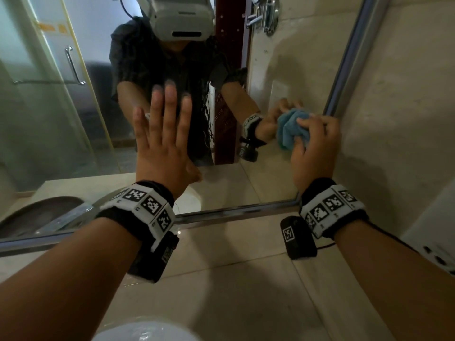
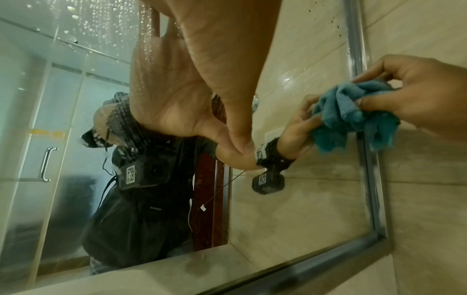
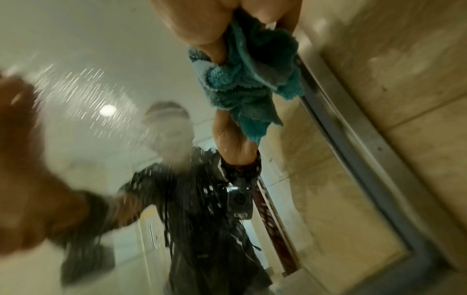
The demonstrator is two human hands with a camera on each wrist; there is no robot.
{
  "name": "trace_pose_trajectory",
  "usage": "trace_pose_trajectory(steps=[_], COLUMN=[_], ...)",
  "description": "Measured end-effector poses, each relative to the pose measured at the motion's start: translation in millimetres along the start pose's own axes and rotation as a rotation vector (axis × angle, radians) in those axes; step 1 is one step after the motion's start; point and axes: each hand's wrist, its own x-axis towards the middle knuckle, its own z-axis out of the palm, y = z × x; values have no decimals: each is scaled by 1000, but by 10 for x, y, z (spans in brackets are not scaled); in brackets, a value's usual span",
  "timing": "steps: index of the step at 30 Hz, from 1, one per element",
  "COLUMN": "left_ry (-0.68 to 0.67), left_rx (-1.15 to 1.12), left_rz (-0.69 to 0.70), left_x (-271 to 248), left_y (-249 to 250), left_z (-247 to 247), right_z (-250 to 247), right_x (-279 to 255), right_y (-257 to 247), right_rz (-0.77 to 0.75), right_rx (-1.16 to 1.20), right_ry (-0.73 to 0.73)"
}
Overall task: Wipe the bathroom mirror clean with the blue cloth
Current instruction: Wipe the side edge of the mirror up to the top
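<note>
The crumpled blue terry cloth [image 1: 290,129] is gripped by the curled fingers of the right hand [image 1: 314,148] and pressed to the metal-framed wall mirror [image 1: 61,134] beside its right frame edge. The left hand [image 1: 162,143] is laid flat on the glass, fingers straight and spread.

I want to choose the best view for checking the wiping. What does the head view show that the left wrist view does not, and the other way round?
Only the head view shows both wristbands, the reflected headset, the dark basin and the back of the left hand, fingers straight and flat against the mirror.

Only the left wrist view shows water drops high on the glass and the left palm from below.

Both show the right hand gripping the bunched blue cloth against the mirror near its metal frame on the right side.
</note>
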Motion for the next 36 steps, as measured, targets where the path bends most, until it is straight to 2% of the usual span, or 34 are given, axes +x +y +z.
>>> trace_pose_trajectory(steps=[3,6,13,18,20,25,27,30,32,34,36], left_ry=[20,44,74,61,53,76,87,96,82,85,131], left_rx=[-3,5,28,54,24,64,118,141,139,127,131], left_rz=[22,24,29,20,24,60,87,95,77,62,56], left_x=[-20,-13,-11,-39,-39,171,312,507,598,645,666], left_y=[-28,-33,-55,-20,-26,-152,-196,-215,-213,-208,-218], left_z=[33,61,108,42,-54,-433,-569,-715,-724,-669,-587], right_z=[49,133,250,256,227,139,145,108,123,219,293], right_x=[-42,-361,-1088,-1372,-1275,-594,-165,425,606,528,254], right_y=[72,167,299,119,24,-481,-716,-999,-1110,-1074,-988], right_rz=[-20,-51,18,-7,-33,-189,-177,-79,-102,-184,-352], right_rx=[-46,-119,-144,-153,-144,-24,44,223,167,100,64], right_ry=[56,-12,-153,-406,-454,-391,-315,-129,-79,-151,-307])
